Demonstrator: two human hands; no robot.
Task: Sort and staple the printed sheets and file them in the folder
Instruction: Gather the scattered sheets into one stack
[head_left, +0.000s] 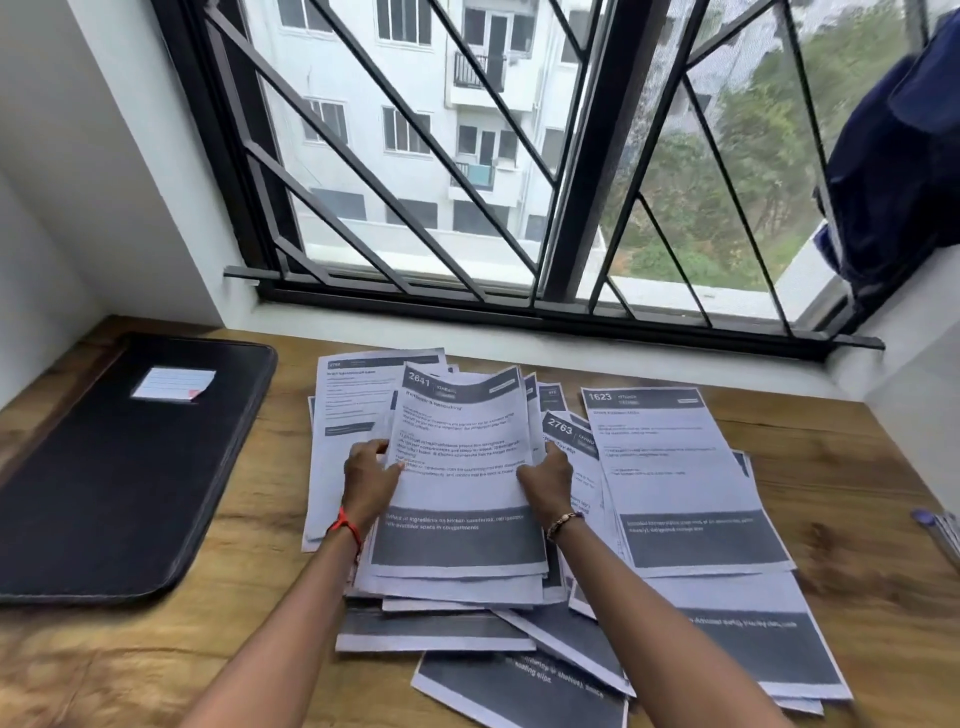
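- Left hand (371, 480) and right hand (545, 483) hold the sheet headed 2641 (462, 441) by its two side edges, at about mid-height.
- Fingers (366, 451) of both hands are curled round the edges, with the thumbs on the printed face. The sheet's top bows up and away from the papers below.
- The sheet sits over the middle of the pile of printed sheets (519, 623), which is fanned loosely across the wooden worktop (234, 649).
- In the pile, the sheet headed 1623 (670, 467) lies face up to the right. The sheet headed 2763 (563, 431) shows partly, just beside the right hand.
- The black zip folder (130, 493) lies flat and closed at the left of the worktop, apart from the pile. A small lined label (174, 385) sits on its cover.
- Red thread (345, 527) on the left wrist, bead bracelet (563, 521) on the right.
- A barred window (467, 156) stands behind the worktop, with dark blue cloth (893, 156) on the sill at right.
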